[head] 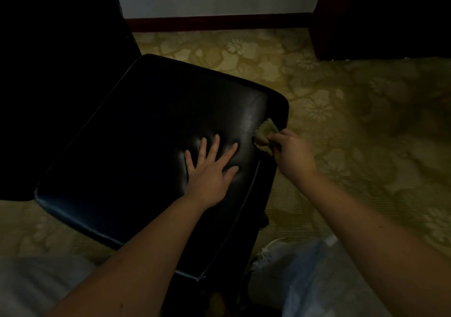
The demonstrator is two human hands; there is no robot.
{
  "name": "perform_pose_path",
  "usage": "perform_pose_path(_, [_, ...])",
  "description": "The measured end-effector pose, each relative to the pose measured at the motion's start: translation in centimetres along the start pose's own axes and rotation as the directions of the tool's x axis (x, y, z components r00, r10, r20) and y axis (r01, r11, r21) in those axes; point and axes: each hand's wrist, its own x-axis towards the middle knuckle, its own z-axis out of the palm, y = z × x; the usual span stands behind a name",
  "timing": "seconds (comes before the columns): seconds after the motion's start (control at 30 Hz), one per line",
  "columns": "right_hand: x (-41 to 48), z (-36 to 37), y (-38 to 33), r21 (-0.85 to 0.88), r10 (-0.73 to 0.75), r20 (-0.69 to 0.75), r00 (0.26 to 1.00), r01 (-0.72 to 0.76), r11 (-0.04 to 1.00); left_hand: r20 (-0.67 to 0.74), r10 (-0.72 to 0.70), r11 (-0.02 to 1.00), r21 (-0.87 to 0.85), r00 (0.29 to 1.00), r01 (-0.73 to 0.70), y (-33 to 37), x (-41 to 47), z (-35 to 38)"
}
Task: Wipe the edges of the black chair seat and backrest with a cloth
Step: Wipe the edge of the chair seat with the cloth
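Left hand (210, 167) flat, fingers spread on black chair seat (136, 145); right hand (292, 153) pinches green cloth (264, 137) at seat's right edge.

Head view, steeply downward, close above chair seat (136, 133)

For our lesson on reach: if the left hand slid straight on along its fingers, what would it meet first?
The left hand would likely cross only bare seat to its far rim; the cloth lies right of that line.
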Motion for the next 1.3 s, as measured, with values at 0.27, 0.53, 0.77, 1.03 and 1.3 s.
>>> perform_pose_path(0.27, [-1.2,-0.2,0.2,0.044,-0.108,0.112,0.988,0.103,0.994,-0.013,-0.012,1.000,0.002,1.000,0.012,0.2,0.4,0.3])
perform_pose_path(0.53, [-0.6,0.9,-0.5,0.056,0.015,0.005,1.000,-0.015,0.998,0.001,-0.052,0.998,-0.026,0.999,0.052,0.6,1.0,0.1])
perform_pose_path(0.77, [-1.6,0.3,0.0,0.112,-0.036,0.098,0.995,0.025,0.993,-0.006,-0.056,0.998,-0.034,0.998,0.056,0.9,1.2,0.0])
perform_pose_path(1.03, [-0.5,0.9,-0.2,0.129,0.056,0.058,0.997,-0.063,0.990,0.002,-0.094,0.992,-0.084,0.996,0.094,1.2,1.9,0.0])
perform_pose_path(1.3, [-0.3,0.5,0.2,0.124,-0.008,0.150,0.989,-0.011,0.992,-0.006,-0.094,0.993,-0.068,0.996,0.093,1.4,1.9,0.0])
